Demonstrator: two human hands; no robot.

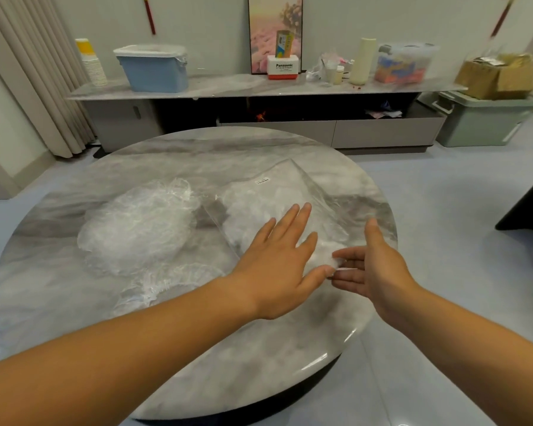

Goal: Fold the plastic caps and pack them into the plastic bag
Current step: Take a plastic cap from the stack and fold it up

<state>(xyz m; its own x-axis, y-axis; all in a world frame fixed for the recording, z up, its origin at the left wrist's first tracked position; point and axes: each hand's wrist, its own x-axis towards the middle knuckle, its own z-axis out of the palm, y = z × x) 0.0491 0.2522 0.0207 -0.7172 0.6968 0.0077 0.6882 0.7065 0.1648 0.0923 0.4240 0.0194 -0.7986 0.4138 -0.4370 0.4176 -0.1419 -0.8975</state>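
Over on the round marble table (259,379), the clear plastic bag (290,186) lies flat from the centre out toward 2 o'clock, a small white label (262,181) near its far edge and cloudy white caps (259,204) showing through it. Left hand (277,262) is spread wide, palm down, fingers straight and pointing to 1 o'clock, pressing on the bag's near half. Right hand (379,265) comes in from 4 o'clock, thumb lifted well away, fingers (348,256) nearly straight and aimed toward 9 o'clock, their tips touching a white crumple of cap at the bag's near edge; whether that crumple is inside the bag or just at its mouth I cannot tell. The left thumb sits right against those fingertips. Away at 9 o'clock on the table, the heap of loose plastic caps (136,229) is piled up, crinkled and clear, just beside the bag. One more cap (154,287) lies at 7 o'clock, next to the left forearm.
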